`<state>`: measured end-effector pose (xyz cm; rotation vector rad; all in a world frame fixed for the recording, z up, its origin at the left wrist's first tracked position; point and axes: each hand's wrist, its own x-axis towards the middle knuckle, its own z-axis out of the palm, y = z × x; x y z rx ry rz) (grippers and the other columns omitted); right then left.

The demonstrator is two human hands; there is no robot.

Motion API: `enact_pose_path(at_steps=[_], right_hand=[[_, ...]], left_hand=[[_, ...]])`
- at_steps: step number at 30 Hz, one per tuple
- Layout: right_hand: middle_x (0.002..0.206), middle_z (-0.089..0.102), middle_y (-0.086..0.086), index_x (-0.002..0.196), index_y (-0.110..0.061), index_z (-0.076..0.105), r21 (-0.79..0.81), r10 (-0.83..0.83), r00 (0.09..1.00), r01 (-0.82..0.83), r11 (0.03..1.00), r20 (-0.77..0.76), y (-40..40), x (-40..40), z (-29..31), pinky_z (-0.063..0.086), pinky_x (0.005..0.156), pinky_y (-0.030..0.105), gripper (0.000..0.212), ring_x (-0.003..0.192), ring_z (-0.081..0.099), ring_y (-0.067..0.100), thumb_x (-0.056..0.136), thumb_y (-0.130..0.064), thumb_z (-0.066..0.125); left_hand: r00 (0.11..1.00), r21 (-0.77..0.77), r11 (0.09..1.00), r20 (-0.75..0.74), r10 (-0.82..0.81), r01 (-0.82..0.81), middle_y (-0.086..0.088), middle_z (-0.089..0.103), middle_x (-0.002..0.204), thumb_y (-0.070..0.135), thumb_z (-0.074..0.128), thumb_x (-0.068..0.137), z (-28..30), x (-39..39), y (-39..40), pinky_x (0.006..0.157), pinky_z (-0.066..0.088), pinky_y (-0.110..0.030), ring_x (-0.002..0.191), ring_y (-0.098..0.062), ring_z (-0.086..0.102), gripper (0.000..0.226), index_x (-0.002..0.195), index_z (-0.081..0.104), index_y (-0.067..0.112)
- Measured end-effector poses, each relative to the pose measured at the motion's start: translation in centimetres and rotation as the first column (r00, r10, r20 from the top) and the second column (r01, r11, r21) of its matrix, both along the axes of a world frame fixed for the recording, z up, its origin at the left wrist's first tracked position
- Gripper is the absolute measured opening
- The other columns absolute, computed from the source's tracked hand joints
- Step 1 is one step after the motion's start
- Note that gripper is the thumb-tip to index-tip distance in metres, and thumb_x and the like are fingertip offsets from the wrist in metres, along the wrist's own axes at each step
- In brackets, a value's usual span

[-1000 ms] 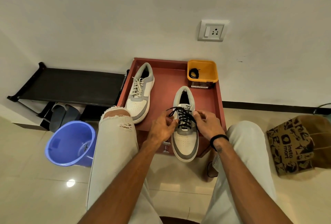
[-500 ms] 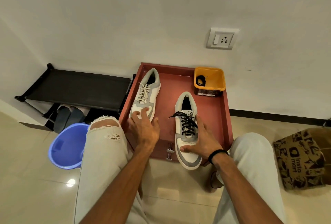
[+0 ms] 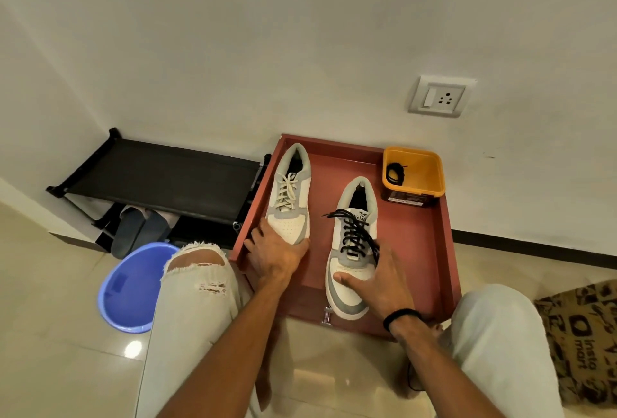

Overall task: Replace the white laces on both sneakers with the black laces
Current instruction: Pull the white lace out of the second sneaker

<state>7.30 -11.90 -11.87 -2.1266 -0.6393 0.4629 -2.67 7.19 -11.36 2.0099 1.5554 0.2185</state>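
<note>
Nearest, two forearms reaching forward between knees in pale ripped jeans, a black band on the right wrist. Right hand (image 3: 377, 279) laid over the toe of the black-laced sneaker (image 3: 350, 270), grip closed round the toe with thumb on the inner side and fingers draped over the outer. Black laces (image 3: 355, 234) threaded up the eyelets, loose ends trailing left of the tongue and down toward the fingers. Left hand (image 3: 275, 255) cupped round the toe of the white-laced sneaker (image 3: 290, 207), grip wrapped on the toe cap, fingers partly hidden beneath. White laces (image 3: 287, 192) crossed and tucked in place. Both sneakers lying toe-near inside a red tray (image 3: 424, 250) on the tiled floor, well apart from each other. Small metal clip (image 3: 326, 312) at the tray's near edge, just beside the right sneaker's toe. Farther back, yellow tub (image 3: 424, 172) in the tray's far right corner, a coiled black lace (image 3: 395, 173) inside. Left of the tray, blue bucket (image 3: 130, 287), then a black shoe rack (image 3: 160, 177) against the wall. Printed paper bag (image 3: 581, 341) at far right. Wall socket (image 3: 440, 97) above.
</note>
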Motion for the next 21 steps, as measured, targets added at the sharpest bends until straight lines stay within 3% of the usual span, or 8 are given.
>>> enact_pose_path(at_steps=[2, 5, 7, 9, 11, 14, 18, 21], right_hand=[[0.129, 0.053, -0.009, 0.138, -0.028, 0.047, 0.010, 0.071, 0.997, -0.071, 0.997, -0.002, 0.5, 0.4, 0.0, 0.043, 0.098, 0.026, 0.095, 0.123, 0.050, 0.011, 0.059, -0.051, 0.094], [0.145, 0.047, -0.012, 0.149, -0.035, 0.039, -0.021, 0.244, 0.967, -0.246, 0.969, -0.075, 0.7, 0.9, -0.4, 0.040, 0.112, 0.035, 0.111, 0.136, 0.043, 0.010, 0.054, -0.059, 0.092], [0.154, 0.040, -0.010, 0.154, -0.038, 0.031, -0.073, 0.271, 0.959, -0.277, 0.958, -0.081, 1.1, 0.8, -0.9, 0.036, 0.118, 0.040, 0.123, 0.144, 0.035, 0.011, 0.050, -0.070, 0.088], [0.158, 0.036, -0.008, 0.156, -0.041, 0.026, -0.119, 0.264, 0.961, -0.272, 0.955, -0.077, 2.1, 0.7, -1.2, 0.034, 0.120, 0.045, 0.129, 0.148, 0.031, 0.013, 0.047, -0.079, 0.083], [0.162, 0.031, -0.007, 0.157, -0.041, 0.024, -0.141, 0.254, 0.964, -0.263, 0.955, -0.080, 3.5, 0.4, -1.4, 0.033, 0.121, 0.046, 0.132, 0.150, 0.028, 0.015, 0.046, -0.082, 0.082], [0.165, 0.023, -0.007, 0.159, -0.037, 0.022, -0.099, 0.232, 0.969, -0.241, 0.966, -0.089, 6.0, -0.7, -1.2, 0.030, 0.122, 0.045, 0.131, 0.152, 0.024, 0.015, 0.050, -0.074, 0.083], [0.167, 0.019, -0.008, 0.160, -0.039, 0.018, -0.073, 0.274, 0.954, -0.284, 0.956, -0.121, 9.0, -1.8, -0.8, 0.029, 0.122, 0.046, 0.127, 0.153, 0.022, 0.016, 0.056, -0.069, 0.083], [0.167, 0.020, -0.004, 0.161, -0.034, 0.015, -0.118, 0.381, 0.915, -0.396, 0.911, -0.129, 9.8, -1.3, 0.6, 0.029, 0.123, 0.045, 0.126, 0.153, 0.023, 0.017, 0.061, -0.064, 0.086]], left_hand=[[0.991, -0.035, 0.996, 0.102, 0.084, -0.081, -0.013, 0.057, 0.134, 0.068, 0.084, 0.064, 0.3, -0.1, 0.0, 0.100, 0.047, -0.046, 0.126, -0.034, 0.051, 0.107, 0.146, 0.043, 0.012], [0.950, -0.114, 0.982, 0.258, 0.177, -0.152, -0.007, 0.066, 0.123, 0.069, 0.084, 0.059, 1.6, -0.8, 0.2, 0.087, 0.056, -0.039, 0.111, -0.026, 0.061, 0.095, 0.133, 0.056, 0.016], [0.901, -0.202, 0.966, 0.370, 0.227, -0.160, 0.002, 0.066, 0.120, 0.060, 0.087, 0.066, 2.5, -1.6, 0.7, 0.076, 0.054, -0.026, 0.105, -0.017, 0.059, 0.082, 0.134, 0.058, 0.025], [0.835, -0.319, 0.926, 0.437, 0.334, -0.203, 0.006, 0.067, 0.115, 0.064, 0.086, 0.063, 3.3, -2.6, 1.2, 0.082, 0.057, -0.029, 0.107, -0.015, 0.062, 0.084, 0.137, 0.062, 0.032], [0.762, -0.449, 0.857, 0.454, 0.463, -0.253, 0.001, 0.073, 0.104, 0.071, 0.085, 0.049, 3.7, -4.0, 1.6, 0.084, 0.062, -0.039, 0.098, -0.020, 0.069, 0.089, 0.124, 0.070, 0.025], [0.649, -0.563, 0.797, 0.527, 0.550, -0.218, -0.002, 0.075, 0.095, 0.054, 0.092, 0.059, 4.2, -6.2, 1.4, 0.078, 0.061, -0.033, 0.091, -0.020, 0.073, 0.066, 0.108, 0.073, 0.015], [0.553, -0.618, 0.772, 0.596, 0.582, -0.148, -0.003, 0.076, 0.093, 0.036, 0.089, 0.075, 5.0, -7.7, 0.4, 0.074, 0.060, -0.029, 0.089, -0.018, 0.075, 0.032, 0.094, 0.071, 0.018], [0.563, -0.541, 0.834, 0.660, 0.498, -0.104, 0.001, 0.079, 0.094, 0.038, 0.091, 0.072, 5.6, -7.5, -1.1, 0.073, 0.061, -0.028, 0.086, -0.015, 0.077, 0.044, 0.107, 0.074, 0.017]])
